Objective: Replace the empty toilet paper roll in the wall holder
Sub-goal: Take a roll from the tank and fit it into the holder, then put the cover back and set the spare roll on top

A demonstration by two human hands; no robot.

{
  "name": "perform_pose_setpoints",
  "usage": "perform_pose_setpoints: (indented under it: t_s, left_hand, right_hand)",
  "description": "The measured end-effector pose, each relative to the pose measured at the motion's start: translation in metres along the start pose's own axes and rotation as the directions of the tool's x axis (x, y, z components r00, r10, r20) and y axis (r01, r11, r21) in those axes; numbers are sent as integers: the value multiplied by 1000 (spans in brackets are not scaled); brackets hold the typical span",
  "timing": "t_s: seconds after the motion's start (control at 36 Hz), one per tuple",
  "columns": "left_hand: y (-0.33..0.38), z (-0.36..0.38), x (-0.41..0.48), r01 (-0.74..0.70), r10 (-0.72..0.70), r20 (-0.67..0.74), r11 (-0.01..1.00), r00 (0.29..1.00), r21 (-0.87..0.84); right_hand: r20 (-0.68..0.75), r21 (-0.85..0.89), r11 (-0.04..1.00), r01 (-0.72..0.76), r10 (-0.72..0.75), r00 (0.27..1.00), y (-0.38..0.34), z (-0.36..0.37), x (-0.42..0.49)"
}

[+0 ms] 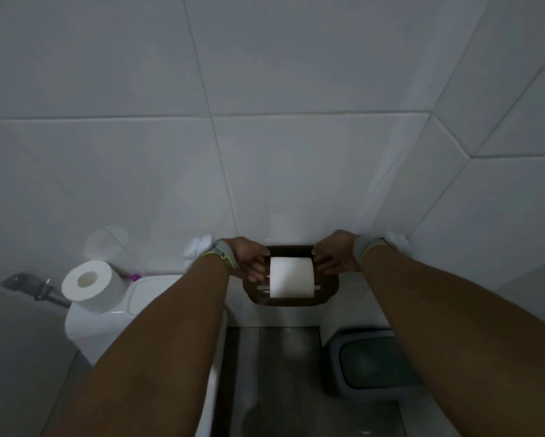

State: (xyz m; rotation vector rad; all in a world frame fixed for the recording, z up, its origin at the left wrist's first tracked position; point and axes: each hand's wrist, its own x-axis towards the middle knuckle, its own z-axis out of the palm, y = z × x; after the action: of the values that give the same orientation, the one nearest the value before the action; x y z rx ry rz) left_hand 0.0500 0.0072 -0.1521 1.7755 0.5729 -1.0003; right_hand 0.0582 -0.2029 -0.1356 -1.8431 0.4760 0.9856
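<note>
Both hands are working at the dark wall holder [291, 298], a rounded recessed frame set in the glossy white tile. The left hand [249, 260] is pinching the left end of the roll in the holder [291, 276], fingers curled shut on it; the right hand [332, 258] is doing the same at the right end. The roll's long axis is lying level, running hand to hand, so each hand is sitting right at its own end and neither is nearer. A white sheet is covering the roll's front (how much paper is left on it, I cannot tell). The fresh roll [90, 285], soft, fat and cylindrical, is standing on end on the smooth toilet tank [107, 323], left of the holder and well apart from it.
</note>
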Motion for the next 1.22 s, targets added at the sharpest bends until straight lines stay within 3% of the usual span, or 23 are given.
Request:
perform_pose_setpoints:
  t_s: [0.22, 0.39, 0.58, 0.69, 0.75, 0.86, 0.97, 1.06, 1.22]
  left_hand:
    - [6, -34, -35, -89, 87, -61, 995, 994, -35]
    - [-19, -74, -53, -113, 106, -123, 993, 987, -46]
    - [-78, -130, -46, -50, 30, -231, 996, 972, -80]
    - [-119, -164, -26, 1, -16, -321, 999, 947, -47]
    - [-129, -170, -21, 9, 12, -383, 999, 924, 51]
    - [-152, -188, -5, 46, 47, -339, 964, 939, 260]
    - [-173, -202, 13, 27, 85, -342, 950, 936, 311]
    - [-190, -205, 30, 88, -6, -335, 969, 942, 231]
    - [-225, -213, 72, 137, -73, -332, 975, 940, 174]
  right_hand:
    - [-34, -30, 996, 85, -86, 996, -42, 27, -15]
    - [34, -87, 989, 118, -116, 993, -64, 84, -13]
    - [137, -58, 991, 124, -115, 984, -74, 166, 16]
    - [108, 2, 994, 108, -108, 988, -78, 217, 41]
    - [67, 15, 994, 110, -111, 992, -77, 228, 46]
    - [-14, -145, 981, 128, -131, 991, -69, 258, 82]
    - [-67, -317, 944, 94, -121, 990, -59, 280, 106]
    - [-48, -427, 899, 102, -136, 990, -52, 289, 121]
    - [-103, -379, 925, 11, -55, 993, -34, 304, 151]
